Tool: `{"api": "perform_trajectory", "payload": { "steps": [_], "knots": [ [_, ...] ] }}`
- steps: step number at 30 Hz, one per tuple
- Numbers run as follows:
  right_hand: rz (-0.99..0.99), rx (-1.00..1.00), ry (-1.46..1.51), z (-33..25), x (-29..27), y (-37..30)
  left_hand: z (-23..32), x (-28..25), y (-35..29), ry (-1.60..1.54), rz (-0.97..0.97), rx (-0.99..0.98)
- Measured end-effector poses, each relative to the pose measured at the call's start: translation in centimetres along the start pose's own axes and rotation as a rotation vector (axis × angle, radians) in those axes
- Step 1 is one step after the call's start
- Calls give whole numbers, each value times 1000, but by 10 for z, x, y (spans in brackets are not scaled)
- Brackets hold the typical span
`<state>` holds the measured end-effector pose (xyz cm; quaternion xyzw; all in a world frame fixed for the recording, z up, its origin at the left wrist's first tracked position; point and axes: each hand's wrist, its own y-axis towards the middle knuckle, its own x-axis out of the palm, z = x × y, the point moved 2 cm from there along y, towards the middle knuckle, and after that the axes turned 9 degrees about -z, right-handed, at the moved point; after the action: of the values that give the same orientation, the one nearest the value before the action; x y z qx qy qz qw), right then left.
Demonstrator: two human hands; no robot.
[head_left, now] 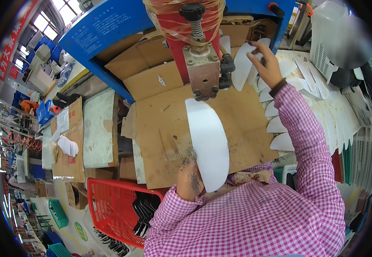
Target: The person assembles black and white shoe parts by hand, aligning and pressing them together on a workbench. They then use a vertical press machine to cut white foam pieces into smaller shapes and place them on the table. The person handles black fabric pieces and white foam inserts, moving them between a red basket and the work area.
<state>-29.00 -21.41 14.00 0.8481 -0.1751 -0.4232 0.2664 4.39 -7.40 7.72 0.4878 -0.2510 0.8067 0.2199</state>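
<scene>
My left hand (189, 174), darkly smudged, holds a large white curved panel (210, 147) in front of me. The panel stands lengthwise below the metal press head (202, 68), and part of the hand is hidden behind it. My right hand (266, 64) reaches forward to the right of the machine. Its curled thumb and fingers are at the edge of another white curved panel (240, 68). Behind that hand, more white panels partly overlap. Brown cardboard (160, 128) covers the worktop under the press head.
Many white curved panels (281, 141) lie fanned out on the right-hand table. A red basket (113, 214) with black pieces stands at lower left. The blue machine frame (108, 34) rises ahead. Further left, a cardboard sheet (74, 158) carries small white pieces.
</scene>
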Motion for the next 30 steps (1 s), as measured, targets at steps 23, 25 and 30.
{"api": "perform_trajectory", "payload": {
  "steps": [23,25,30],
  "knots": [
    [-178,213,188,-7,-32,-73,57,26,77,400,79,160],
    [-229,221,206,-14,-32,-86,47,19,46,458,281,80],
    [-367,264,355,-43,-19,-122,36,11,-2,248,180,-21]
  ]
}}
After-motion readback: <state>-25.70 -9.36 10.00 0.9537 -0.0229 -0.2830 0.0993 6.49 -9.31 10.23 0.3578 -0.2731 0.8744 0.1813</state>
